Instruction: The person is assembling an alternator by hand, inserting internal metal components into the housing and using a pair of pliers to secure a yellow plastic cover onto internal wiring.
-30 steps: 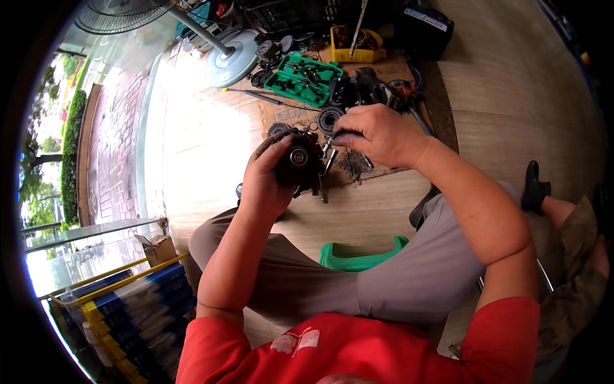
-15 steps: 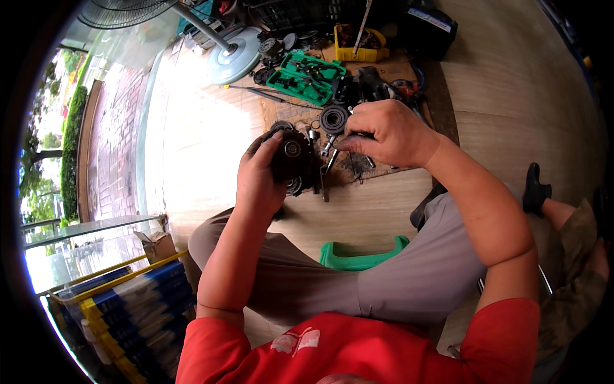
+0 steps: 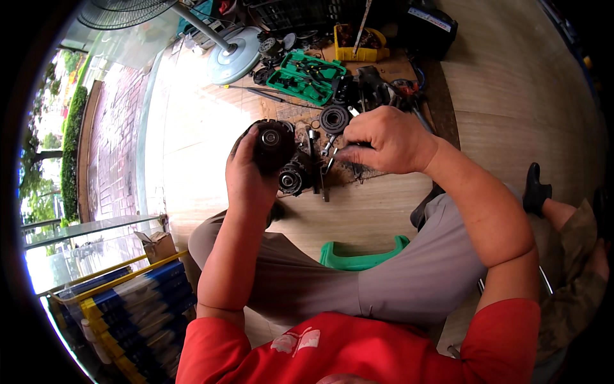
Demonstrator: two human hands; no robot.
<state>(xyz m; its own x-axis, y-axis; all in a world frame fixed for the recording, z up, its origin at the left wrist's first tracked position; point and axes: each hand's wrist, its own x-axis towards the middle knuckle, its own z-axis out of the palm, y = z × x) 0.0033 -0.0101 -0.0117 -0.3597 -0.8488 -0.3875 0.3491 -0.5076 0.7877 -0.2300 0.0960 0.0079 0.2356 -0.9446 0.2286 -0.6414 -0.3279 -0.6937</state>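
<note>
My left hand (image 3: 246, 176) grips a dark round toothed part (image 3: 272, 146) with a metal bearing at its centre, raised over the cardboard (image 3: 405, 61). Beside and below it sits a dark mechanical assembly (image 3: 291, 181) with a ringed metal hub. My right hand (image 3: 387, 141) has curled fingers; what they hold, if anything, is hidden. It is near a thick black ring (image 3: 334, 120) and several small sockets and wrenches (image 3: 330, 160). Farther back lie an open green tool case (image 3: 307, 77), a yellow tray of dark parts (image 3: 362, 51) and a jumble of black metal parts (image 3: 375, 86).
A fan's round base (image 3: 224, 67) stands back left, a black crate (image 3: 294, 13) and black case (image 3: 425, 32) behind. A glass shelf with blue packages (image 3: 147, 294) is at left, a green stool (image 3: 364, 259) between my legs, another person's booted leg (image 3: 537, 198) at right.
My left hand has moved left and up with the round part, uncovering more of the assembly beside it. My right hand moved slightly right and stays curled.
</note>
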